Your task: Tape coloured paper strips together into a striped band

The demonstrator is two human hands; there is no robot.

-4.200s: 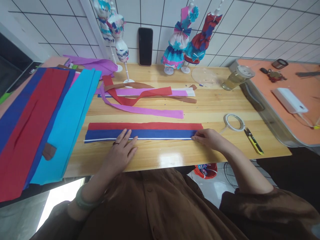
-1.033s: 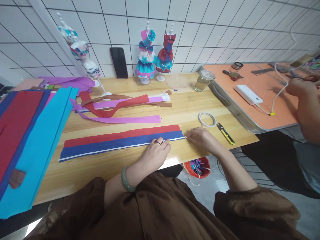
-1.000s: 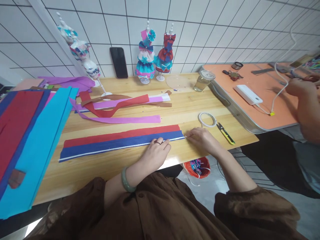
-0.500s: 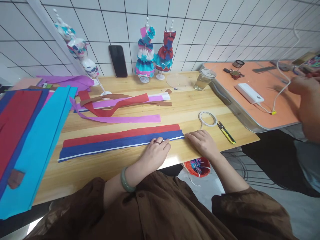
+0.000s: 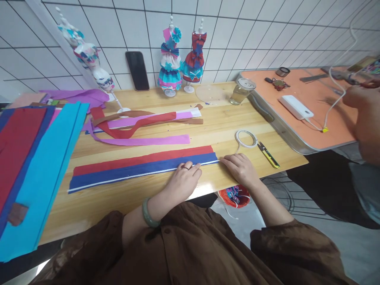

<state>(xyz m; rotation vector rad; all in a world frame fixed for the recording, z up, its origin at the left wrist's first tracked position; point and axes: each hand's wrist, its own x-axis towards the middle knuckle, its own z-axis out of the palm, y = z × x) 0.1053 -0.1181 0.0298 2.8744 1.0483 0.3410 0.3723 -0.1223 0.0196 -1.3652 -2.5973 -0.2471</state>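
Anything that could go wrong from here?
1. Skew: the white tape runs close to the front edge of the blue strip; uneven pressure from the left hand and right hand might wrinkle or shift it.
2. Snag: a tail from the tape roll hangs by the right hand and could catch.
3. Knock-off: the snips lie near the table's front edge; a forearm might brush them off.

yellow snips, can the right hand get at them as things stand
Probably yes: the yellow snips lie on the table near the right hand, beside the tape roll, with nothing visible covering them.
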